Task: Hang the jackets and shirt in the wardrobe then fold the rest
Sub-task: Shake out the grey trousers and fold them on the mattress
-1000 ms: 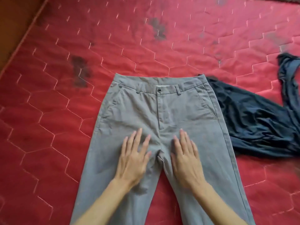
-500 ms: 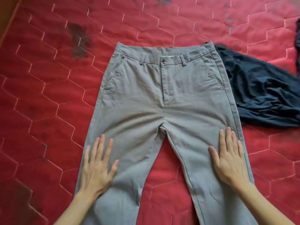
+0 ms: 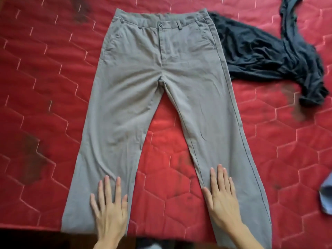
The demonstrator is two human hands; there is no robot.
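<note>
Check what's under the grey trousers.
Red mattress shows round and between the legs. At the hip the dark garment meets the trousers at their edge; whether it runs beneath is covered.

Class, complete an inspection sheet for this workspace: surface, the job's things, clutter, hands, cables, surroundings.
Surface: red quilted mattress, dark stains in places.
Job's things: grey trousers laid flat, front up, legs spread; dark blue garment crumpled against their hip.
Clutter: light blue cloth, cut off at the right edge.
Hands: left hand flat on one trouser leg, right hand flat on the other.
Cables: nothing seen.
Surroundings: dark strip below the mattress's near edge, too dim to tell.
</note>
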